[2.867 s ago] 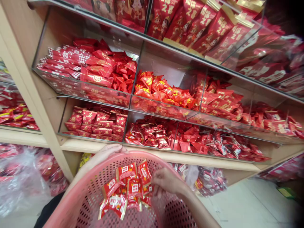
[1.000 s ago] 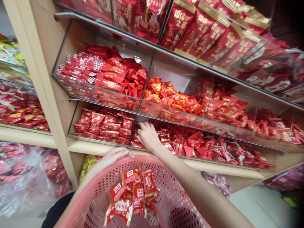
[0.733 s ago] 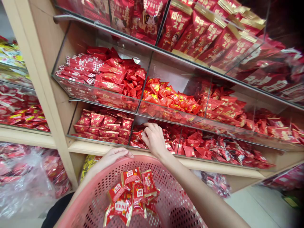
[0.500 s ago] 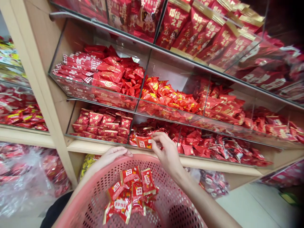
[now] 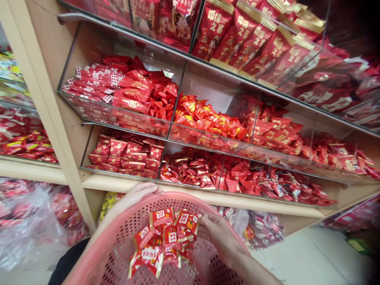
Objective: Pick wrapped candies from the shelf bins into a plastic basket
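Note:
In the head view, a pink perforated plastic basket [image 5: 118, 221] fills the lower middle. My left hand [image 5: 144, 191] is closed on its far rim at the left; part of the fingers is hidden. Inside the basket lies a small heap of red snack packets [image 5: 152, 253] with gold ends and white labels. My right hand [image 5: 212, 229] reaches over the basket's right side and pinches the edge of one red snack packet [image 5: 189, 220], which is at the heap's upper right. Beyond the rim is a shelf compartment of similar small red packets [image 5: 190, 168].
Tilted shelves with clear dividers [image 5: 221, 174] hold many red packets. A wooden ledge [image 5: 118, 183] runs just beyond the basket, and a wooden post [image 5: 56, 103] stands at left. Plastic bags of packets [image 5: 26, 221] lie low on the left, others [image 5: 264, 227] under the right ledge.
My right hand has moved from the shelf compartment back down into the basket, bringing a red snack packet onto the heap. My left hand stays on the rim.

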Demonstrator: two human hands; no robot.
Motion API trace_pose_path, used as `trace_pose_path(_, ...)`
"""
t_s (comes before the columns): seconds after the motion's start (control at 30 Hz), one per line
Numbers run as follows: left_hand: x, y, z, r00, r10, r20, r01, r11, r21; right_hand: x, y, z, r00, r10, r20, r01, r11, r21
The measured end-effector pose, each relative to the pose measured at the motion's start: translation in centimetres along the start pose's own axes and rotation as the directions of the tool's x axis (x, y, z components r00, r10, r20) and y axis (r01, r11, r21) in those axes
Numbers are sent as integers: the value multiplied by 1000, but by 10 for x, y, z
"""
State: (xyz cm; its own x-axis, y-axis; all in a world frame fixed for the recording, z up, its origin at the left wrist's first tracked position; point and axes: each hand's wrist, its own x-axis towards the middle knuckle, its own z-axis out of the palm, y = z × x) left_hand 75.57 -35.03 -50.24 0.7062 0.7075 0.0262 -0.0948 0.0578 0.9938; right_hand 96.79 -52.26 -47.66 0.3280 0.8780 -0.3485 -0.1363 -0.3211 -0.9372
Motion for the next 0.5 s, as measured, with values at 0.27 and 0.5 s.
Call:
trace_pose_path(0.27, 3, -12, -8, 999, 39, 15, -39, 999, 9, -9, -5, 1, 998, 50, 35, -55, 981, 186)
trace_pose_path(0.5, 0, -5, -5, 999, 40, 14, -40, 999, 23, -4, 13, 14, 999, 43, 23, -47, 977, 210)
